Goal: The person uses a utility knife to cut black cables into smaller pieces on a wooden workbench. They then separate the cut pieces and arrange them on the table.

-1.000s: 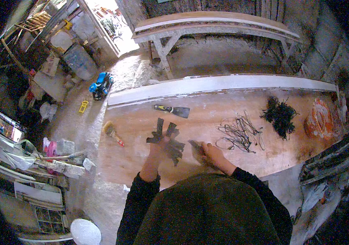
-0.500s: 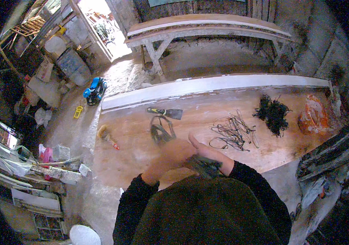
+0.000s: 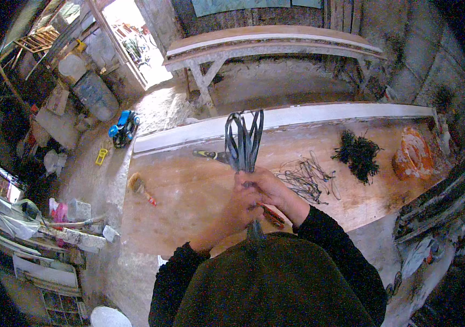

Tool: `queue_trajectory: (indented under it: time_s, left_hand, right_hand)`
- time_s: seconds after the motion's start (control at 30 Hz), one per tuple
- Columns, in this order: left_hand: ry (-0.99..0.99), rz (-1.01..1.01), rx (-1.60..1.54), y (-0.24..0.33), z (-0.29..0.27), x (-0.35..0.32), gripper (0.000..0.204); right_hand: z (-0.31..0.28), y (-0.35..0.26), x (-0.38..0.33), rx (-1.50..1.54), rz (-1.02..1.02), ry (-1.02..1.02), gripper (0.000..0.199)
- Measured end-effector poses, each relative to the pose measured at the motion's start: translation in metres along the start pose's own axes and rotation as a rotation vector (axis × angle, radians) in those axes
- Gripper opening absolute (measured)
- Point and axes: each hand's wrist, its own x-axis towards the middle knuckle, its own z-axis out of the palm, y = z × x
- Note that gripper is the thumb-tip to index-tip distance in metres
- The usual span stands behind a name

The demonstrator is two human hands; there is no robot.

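Both grips were closed tight: the left hand (image 3: 231, 215) and the right hand (image 3: 269, 191) sat pressed together, wrapped round the lower part of a bundle of dark flat strips (image 3: 243, 143), which they held lifted off the desk (image 3: 189, 191) in front of the person's chest. The strips stood upright and fanned out above the fists, their looped upper ends spreading toward the desk's far edge, which suggests the double grip served to gather the loose ends into one bunch; a short tail of the strips hung below the hands. A slim red-handled tool (image 3: 270, 214) seemed to lie under the right hand, though whether the fingers held it or it rested on the desk I cannot tell. On the desk behind the bundle, near the far edge, lay a putty knife (image 3: 210, 155), partly hidden by the strips. To the right lay a loose tangle of thin wire (image 3: 306, 179), then a dark clump of fibres (image 3: 359, 154), and an orange sack (image 3: 413, 153) close to the right edge. A small brush (image 3: 140, 187) lay by the left edge, well apart from the hands
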Motion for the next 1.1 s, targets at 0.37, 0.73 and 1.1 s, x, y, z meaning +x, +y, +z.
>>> queue_trajectory:
  time_s: [0.37, 0.73, 1.1]
  left_hand:
    - [0.325, -0.483, -0.708, -0.081, -0.008, -0.022, 0.049]
    - [0.3, -0.34, -1.191, -0.017, -0.037, 0.0, 0.027]
    - [0.637, -0.122, -2.16, -0.084, -0.079, -0.02, 0.019]
  right_hand:
    - [0.019, 0.011, -0.02, -0.625, -0.347, -0.226, 0.024]
    - [-0.003, 0.037, -0.004, -0.768, -0.312, -0.283, 0.029]
    - [-0.011, 0.022, -0.021, -0.288, 0.044, -0.249, 0.037]
